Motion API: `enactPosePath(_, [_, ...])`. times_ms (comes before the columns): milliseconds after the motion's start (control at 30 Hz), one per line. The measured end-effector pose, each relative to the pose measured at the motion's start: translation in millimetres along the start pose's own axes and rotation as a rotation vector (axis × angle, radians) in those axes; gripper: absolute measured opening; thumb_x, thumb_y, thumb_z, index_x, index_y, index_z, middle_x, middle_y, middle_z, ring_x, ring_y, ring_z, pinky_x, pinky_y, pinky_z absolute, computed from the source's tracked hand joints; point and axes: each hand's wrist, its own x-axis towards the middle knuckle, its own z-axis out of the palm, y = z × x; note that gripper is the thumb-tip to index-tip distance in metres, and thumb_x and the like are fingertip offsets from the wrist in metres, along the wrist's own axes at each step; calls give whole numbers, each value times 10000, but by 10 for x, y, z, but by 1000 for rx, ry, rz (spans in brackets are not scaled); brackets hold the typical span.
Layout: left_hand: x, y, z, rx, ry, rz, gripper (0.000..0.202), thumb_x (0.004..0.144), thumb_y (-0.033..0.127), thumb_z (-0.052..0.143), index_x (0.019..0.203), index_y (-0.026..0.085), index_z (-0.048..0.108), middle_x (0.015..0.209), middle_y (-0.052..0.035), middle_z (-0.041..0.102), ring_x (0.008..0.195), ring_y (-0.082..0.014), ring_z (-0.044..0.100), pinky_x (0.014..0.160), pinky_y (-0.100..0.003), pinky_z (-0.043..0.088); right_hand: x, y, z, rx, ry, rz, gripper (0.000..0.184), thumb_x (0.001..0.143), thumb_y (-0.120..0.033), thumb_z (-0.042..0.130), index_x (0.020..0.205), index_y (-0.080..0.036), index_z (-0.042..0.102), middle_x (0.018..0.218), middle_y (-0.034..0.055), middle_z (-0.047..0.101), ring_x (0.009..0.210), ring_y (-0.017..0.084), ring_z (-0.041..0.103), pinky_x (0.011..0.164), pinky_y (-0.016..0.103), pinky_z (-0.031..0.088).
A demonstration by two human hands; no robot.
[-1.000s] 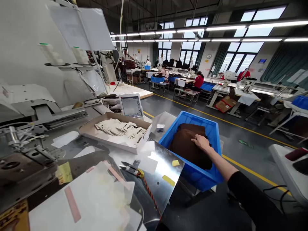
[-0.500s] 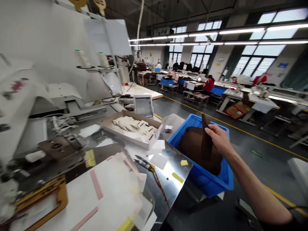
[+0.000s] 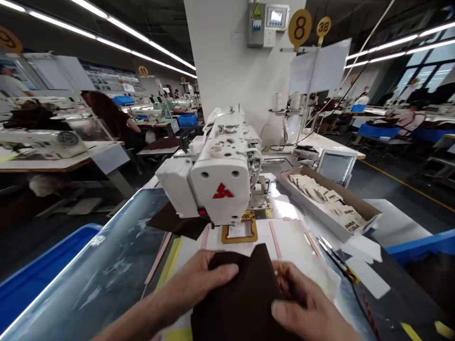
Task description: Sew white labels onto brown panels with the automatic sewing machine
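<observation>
While both hands are holding a dark brown fabric piece in the head view, the piece is standing in a peak between them, in front of a white industrial sewing machine. The left hand is lying against its left side, fingers pressed together across the top. The right hand is pinching the right edge, with its fingers curled round and its thumb pressing in front.

Below the machine head, an orange-framed sewing template is lying on the table, and a second dark brown piece is poking out to its left. White sheets with pink strips are spread under the hands. To the right, a cardboard tray is holding overlapping printed labels, a small screen is standing behind it, and thread snips are lying nearer the hands. Blue bins are sitting beyond both table edges, while a co-worker is sitting at a machine far to the left.
</observation>
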Motion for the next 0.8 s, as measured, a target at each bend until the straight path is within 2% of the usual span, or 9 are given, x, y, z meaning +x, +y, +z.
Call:
enactPosePath(67, [-2, -19, -120, 85, 57, -15, 565, 872, 654, 770, 1189, 187, 776, 1061, -69, 806, 995, -295, 752, 848, -343, 600, 178, -38, -54, -78, 6, 28, 632, 802, -604, 862, 1257, -242, 615, 989, 16, 656, 844, 178, 632, 700, 276, 465])
enactPosePath(133, [23, -68, -224, 145, 99, -39, 565, 880, 658, 744, 1184, 182, 769, 1032, -69, 807, 966, -296, 757, 809, -342, 605, 331, -77, -111, -170, 24, 109, 585, 872, -575, 803, 1297, -227, 599, 989, 19, 687, 880, 180, 670, 697, 265, 498])
enactPosePath(200, [58, -118, -292, 175, 131, -55, 533, 898, 648, 719, 1139, 174, 760, 996, -69, 802, 927, -291, 761, 773, -333, 600, 467, -85, -165, -249, 45, 172, 515, 871, -562, 779, 1205, -203, 622, 892, 13, 703, 794, 180, 685, 636, 268, 520])
enactPosePath(300, [96, -179, -352, 248, 182, -82, 510, 914, 656, 684, 1051, 167, 725, 992, -74, 789, 902, -290, 759, 731, -313, 581, 616, -49, -248, -356, 76, 198, 373, 872, -548, 745, 936, -205, 611, 670, -30, 629, 550, 153, 609, 472, 262, 473])
enactPosePath(367, [103, -222, -394, 312, 223, -99, 476, 917, 662, 658, 929, 186, 663, 885, -42, 755, 799, -255, 741, 641, -275, 538, 663, -29, -299, -429, 85, 187, 334, 895, -518, 716, 847, -221, 571, 617, -55, 579, 485, 138, 580, 440, 255, 464])
enactPosePath(433, [94, -274, -445, 395, 267, -119, 464, 918, 662, 623, 804, 218, 552, 685, 18, 638, 594, -191, 647, 503, -241, 431, 677, -34, -332, -512, 88, 163, 298, 917, -479, 692, 829, -223, 568, 634, -68, 556, 450, 116, 563, 416, 236, 434])
enactPosePath(500, [81, -331, -498, 490, 306, -136, 475, 906, 657, 593, 727, 238, 458, 562, 55, 493, 465, -147, 506, 434, -239, 304, 682, -56, -346, -600, 87, 139, 270, 934, -448, 667, 825, -218, 577, 668, -69, 542, 428, 94, 537, 391, 220, 385])
enactPosePath(633, [101, -391, -583, 667, 363, -131, 482, 883, 563, 590, 619, 234, 355, 547, 44, 382, 501, -134, 405, 486, -274, 200, 786, -86, -371, -766, 55, 92, 216, 937, -393, 635, 818, -220, 584, 681, -53, 541, 437, 94, 500, 403, 228, 373])
enactPosePath(800, [189, -294, -639, 785, 408, -123, 476, 882, 432, 584, 571, 231, 285, 528, 25, 379, 519, -162, 455, 518, -304, 196, 1045, -138, -416, -931, 47, 38, 142, 924, -329, 611, 831, -221, 615, 725, -18, 576, 499, 120, 519, 443, 245, 379])
